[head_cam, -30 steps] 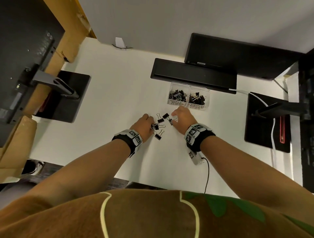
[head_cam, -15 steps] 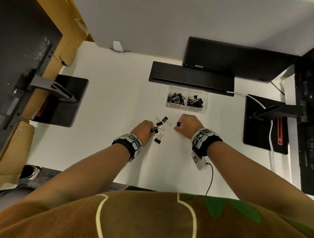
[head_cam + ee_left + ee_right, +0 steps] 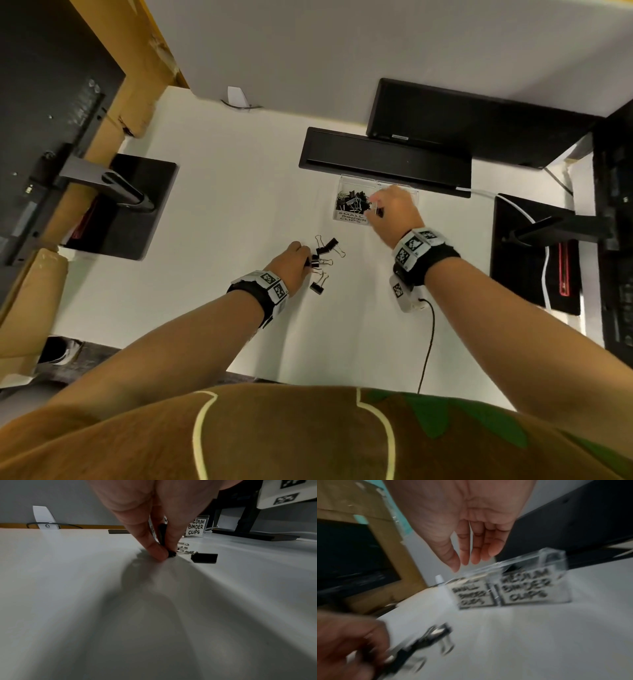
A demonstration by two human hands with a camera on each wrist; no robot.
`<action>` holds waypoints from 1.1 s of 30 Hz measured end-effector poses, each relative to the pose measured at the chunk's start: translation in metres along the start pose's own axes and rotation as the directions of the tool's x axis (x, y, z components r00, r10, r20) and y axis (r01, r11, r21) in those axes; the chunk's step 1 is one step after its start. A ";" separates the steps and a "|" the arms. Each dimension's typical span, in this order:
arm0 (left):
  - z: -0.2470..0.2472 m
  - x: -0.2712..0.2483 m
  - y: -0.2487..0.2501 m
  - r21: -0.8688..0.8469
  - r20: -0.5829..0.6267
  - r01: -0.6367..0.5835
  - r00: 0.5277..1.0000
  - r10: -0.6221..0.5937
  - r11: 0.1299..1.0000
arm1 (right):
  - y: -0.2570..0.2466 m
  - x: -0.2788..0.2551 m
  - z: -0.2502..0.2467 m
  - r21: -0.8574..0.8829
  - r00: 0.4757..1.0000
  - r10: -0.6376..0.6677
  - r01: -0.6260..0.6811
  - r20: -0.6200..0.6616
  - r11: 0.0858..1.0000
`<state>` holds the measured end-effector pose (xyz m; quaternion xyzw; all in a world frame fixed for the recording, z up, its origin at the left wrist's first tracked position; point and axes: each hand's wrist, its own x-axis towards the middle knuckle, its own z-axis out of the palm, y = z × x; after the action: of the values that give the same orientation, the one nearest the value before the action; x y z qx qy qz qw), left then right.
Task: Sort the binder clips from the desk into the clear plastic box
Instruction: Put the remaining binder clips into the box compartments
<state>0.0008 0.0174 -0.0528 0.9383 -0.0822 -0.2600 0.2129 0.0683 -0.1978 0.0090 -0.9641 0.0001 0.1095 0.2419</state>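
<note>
Both hands are seen over the white desk (image 3: pixel 212 212). A small black binder clip (image 3: pixel 171 553) is pinched between the thumb and a finger of the left hand (image 3: pixel 291 262), right down on the desk top. Beside that hand, a few more loose clips (image 3: pixel 327 248) are spread on the desk, with their silver wire handles sticking out. One of them (image 3: pixel 204 558) is seen lying just past the pinched clip.

Farther back, the right hand (image 3: pixel 394 212) is held above the clear plastic box (image 3: pixel 342 185). Its fingers (image 3: pixel 479 547) are pointed down and kept loose and nearly straight, and nothing is seen inside them in the wrist view. A small dark bit is seen by that hand in the head view, but it cannot be told what it is.

The box is split into two parts. A label with the words "SMALL BINDER CLIPS" (image 3: pixel 352 217) is stuck on the left part, and "MEDIUM BINDER CLIPS" (image 3: pixel 195 527) on the right part. A heap of black clips (image 3: pixel 352 200) is seen in the small part. The medium part is mostly hidden by the right hand.

Behind the box, a flat black bar (image 3: pixel 380 157) is laid along the desk. A black monitor stand (image 3: pixel 133 205) is placed far to the left, and another (image 3: pixel 527 253) far to the right.
</note>
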 end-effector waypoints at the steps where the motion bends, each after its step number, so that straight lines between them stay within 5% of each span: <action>1: 0.000 0.000 0.000 0.002 -0.001 -0.001 1.000 0.001 1.000 | -0.007 -0.005 0.010 -0.008 0.997 -0.067 0.067 0.047 0.998; 4: 0.000 0.001 -0.001 -0.031 -0.007 0.010 1.000 -0.010 0.999 | -0.027 -0.018 0.043 -0.027 0.950 -0.207 0.219 0.234 0.975; 9: 0.000 -0.004 -0.001 -0.011 -0.001 0.010 1.000 -0.010 1.000 | -0.035 -0.021 0.076 -0.143 0.874 -0.255 0.339 0.413 0.930; 21: -0.003 -0.003 -0.002 0.117 0.055 -0.128 0.991 0.123 0.985 | 0.006 -0.027 0.072 -0.077 0.942 -0.162 0.193 0.293 0.978; 33: 0.003 0.007 0.033 0.214 0.081 -0.229 0.973 0.217 0.950 | 0.030 -0.049 0.060 0.124 0.955 -0.092 0.058 0.283 0.991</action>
<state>0.0039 -0.0147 -0.0434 0.9331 -0.2221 -0.2501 0.1323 0.0064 -0.1991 -0.0467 -0.9216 -0.0656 0.2394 0.2983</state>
